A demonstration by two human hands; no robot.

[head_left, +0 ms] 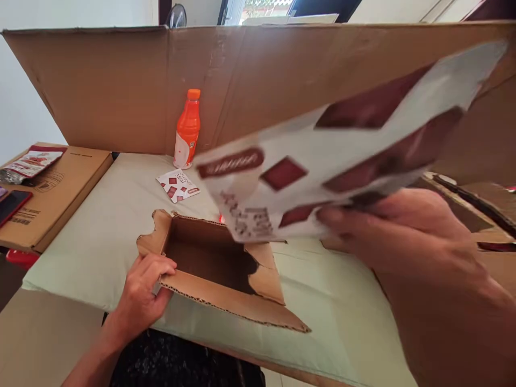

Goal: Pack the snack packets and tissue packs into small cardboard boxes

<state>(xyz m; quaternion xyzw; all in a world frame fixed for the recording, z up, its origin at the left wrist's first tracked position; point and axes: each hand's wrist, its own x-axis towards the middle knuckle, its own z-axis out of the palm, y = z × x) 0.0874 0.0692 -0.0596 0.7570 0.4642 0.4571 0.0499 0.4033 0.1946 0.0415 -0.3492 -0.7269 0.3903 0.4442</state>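
Two bare hands work over a pale green table top (100, 226) in the head view. Left hand (143, 290) rests at the near left corner of a small open cardboard box (209, 263), fingers curled over its torn near flap and pinching the corrugated edge. That box sits near the middle of the table, its flaps folded outward and its inside in shadow. Right hand (403, 236), close to the camera and blurred, is raised at the right and grips a white packet with dark red squares (342, 156) between thumb and fingers; the packet hangs in the air above and just right of the box, tilted up toward the far right. A second, smaller packet of the same print (177, 185) lies flat on the table beyond the box. Just behind it stands an orange bottle (187, 129), upright, against a tall cardboard wall (113, 91) spanning the far side. At the far left a closed carton (56, 199) carries another pouch (32, 164) and a dark phone (11, 204).
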